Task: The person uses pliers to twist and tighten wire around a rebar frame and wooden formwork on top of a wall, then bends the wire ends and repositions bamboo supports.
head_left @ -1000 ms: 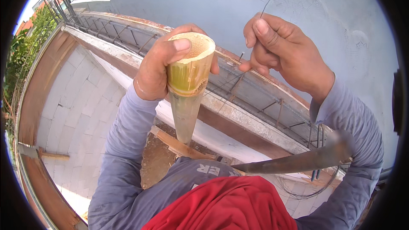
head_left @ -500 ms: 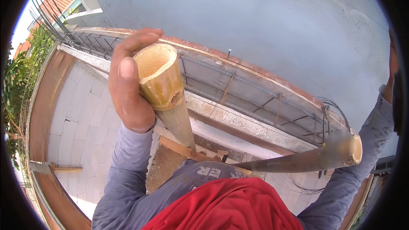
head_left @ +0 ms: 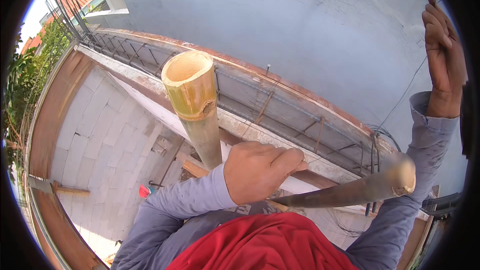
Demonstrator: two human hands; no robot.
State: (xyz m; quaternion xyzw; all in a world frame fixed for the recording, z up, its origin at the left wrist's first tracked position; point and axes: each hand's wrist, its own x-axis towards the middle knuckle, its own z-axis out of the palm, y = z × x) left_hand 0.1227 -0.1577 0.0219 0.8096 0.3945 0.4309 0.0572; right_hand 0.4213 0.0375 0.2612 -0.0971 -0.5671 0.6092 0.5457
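Wire Running Up to a Raised Hand, Bamboo Standing Close By

The person's left hand (head_left: 262,170) is hovering low in the middle, just beside the lower part of an upright bamboo pole (head_left: 195,100). Its fingers are folding inward in a closed shape, thumb against forefinger; whether they are pinching anything is proving impossible to tell. The right hand (head_left: 442,45) is rising well apart, near the right rim, its fingers partly curled. A thin wire (head_left: 406,92) is running from beside those fingers down to a wire coil (head_left: 387,132); whether the hand is gripping it, the picture is not making clear.

The bamboo pole is showing its pale, hollow cut end, with yellow-green skin below the rim, and is standing in front of a trough holding a rebar cage (head_left: 264,107). A second, darker pole (head_left: 345,192) is slanting across the lower right, its end near the right sleeve (head_left: 425,140). A nail (head_left: 268,68) is sticking up along the trough's far edge, before a grey-blue wall (head_left: 300,20). Red cloth (head_left: 265,245) is filling the bottom centre.
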